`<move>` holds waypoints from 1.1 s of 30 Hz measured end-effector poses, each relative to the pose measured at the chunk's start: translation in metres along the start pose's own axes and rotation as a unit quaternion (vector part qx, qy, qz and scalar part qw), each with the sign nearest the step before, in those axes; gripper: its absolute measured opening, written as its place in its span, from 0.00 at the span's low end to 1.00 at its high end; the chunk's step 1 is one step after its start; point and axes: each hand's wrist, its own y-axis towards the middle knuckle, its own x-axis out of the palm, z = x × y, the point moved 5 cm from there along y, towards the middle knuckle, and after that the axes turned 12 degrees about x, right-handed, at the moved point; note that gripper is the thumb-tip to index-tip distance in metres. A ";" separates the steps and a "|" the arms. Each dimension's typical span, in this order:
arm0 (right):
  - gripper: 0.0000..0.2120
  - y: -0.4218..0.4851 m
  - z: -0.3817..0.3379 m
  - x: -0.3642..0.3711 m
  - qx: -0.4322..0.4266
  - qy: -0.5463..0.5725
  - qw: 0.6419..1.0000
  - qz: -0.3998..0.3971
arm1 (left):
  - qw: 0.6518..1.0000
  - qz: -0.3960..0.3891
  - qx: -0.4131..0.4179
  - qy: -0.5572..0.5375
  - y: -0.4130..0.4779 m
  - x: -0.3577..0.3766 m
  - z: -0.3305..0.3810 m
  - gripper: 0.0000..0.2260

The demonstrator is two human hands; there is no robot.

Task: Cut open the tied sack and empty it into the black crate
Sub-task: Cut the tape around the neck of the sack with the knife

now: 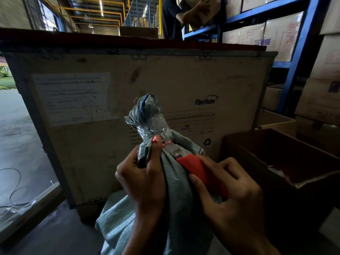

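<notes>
A grey-green woven sack (176, 196) stands upright in front of me, its neck bunched and wrapped in clear tape (149, 124), with a thin red tie (166, 143) around it. My left hand (143, 183) grips the sack's neck just below the tie. My right hand (231, 196) holds a red-handled utility knife (196, 168), its blade lying against the neck at the tie. A dark open crate (257, 144) sits to the right of the sack, its inside in shadow.
A large plywood shipping case (230, 85) stands right behind the sack. Blue shelving (301, 45) with cardboard boxes rises at the right. Another person handles a carton (200, 11) at the top. Loose cables (12, 183) lie on the concrete floor at left.
</notes>
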 end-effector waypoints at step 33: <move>0.21 0.009 -0.006 -0.026 -0.026 -0.081 0.996 -0.021 | 0.995 -0.034 0.003 -0.094 -0.003 0.006 0.006 0.20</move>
